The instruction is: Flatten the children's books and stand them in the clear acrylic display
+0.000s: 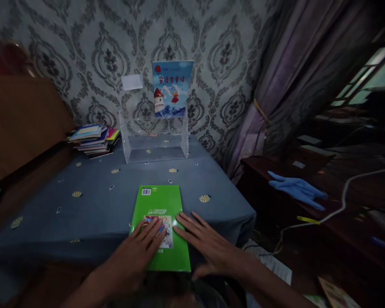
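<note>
A green book lies flat near the front edge of a table under a blue-grey cloth. My left hand rests open on the book's lower left part, fingers stretched over its cover picture. My right hand lies open and flat at the book's right edge, fingertips touching the cover. A clear acrylic stand sits at the back of the table. A blue picture book stands upright in it against the wall.
A stack of several colourful books lies at the back left of the table. A brown board leans at the left. To the right are a curtain, a dark bench with blue gloves and a white cable.
</note>
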The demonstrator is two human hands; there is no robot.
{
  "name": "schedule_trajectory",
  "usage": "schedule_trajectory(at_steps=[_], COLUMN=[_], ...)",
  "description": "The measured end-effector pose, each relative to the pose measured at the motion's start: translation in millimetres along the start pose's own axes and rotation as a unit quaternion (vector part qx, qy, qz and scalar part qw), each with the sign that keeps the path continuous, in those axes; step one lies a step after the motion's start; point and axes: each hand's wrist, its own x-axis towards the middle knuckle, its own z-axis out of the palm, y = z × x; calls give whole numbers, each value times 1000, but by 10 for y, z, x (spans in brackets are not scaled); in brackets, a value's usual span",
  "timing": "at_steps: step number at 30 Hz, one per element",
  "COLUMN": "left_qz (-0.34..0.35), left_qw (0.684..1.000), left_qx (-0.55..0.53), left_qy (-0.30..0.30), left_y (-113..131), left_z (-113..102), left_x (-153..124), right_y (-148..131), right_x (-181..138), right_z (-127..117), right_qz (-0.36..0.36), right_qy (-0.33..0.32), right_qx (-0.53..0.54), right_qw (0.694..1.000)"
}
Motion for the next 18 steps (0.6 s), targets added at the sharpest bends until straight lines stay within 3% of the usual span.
schedule_trajectory(at_steps=[3, 6, 9, 12, 14, 16, 18], left_qz=[16, 23, -24, -107, -149, -168, -183], left_qw=[999, 998, 983, 920, 848, 784, 775], left_qx=[-19, -63, -126, -230, -321, -385, -374], left_qy=[-29, 8, 130, 300, 395, 457, 476], left_y=[31, -63, -274, -544, -730, -916, -1104], left_z=[-180, -603, -1096, -1380, -1362, -1183, -907], left_x=[-81, -204, -246, -38, 238, 550, 820], right_y=[-29, 24, 135, 268, 362, 457, 551], right_x=[-28, 59, 273, 598, 832, 1036, 1187], right_z=[-7, -149, -413, -673, -790, -848, -856], right_qz=[29, 18, 21, 96, 124, 120, 114], right_qy=[29, 117, 236, 324, 361, 384, 393], right_qx=[11, 57, 104, 148, 191, 239, 275], right_qw=[999, 991, 966, 930, 904, 884, 870])
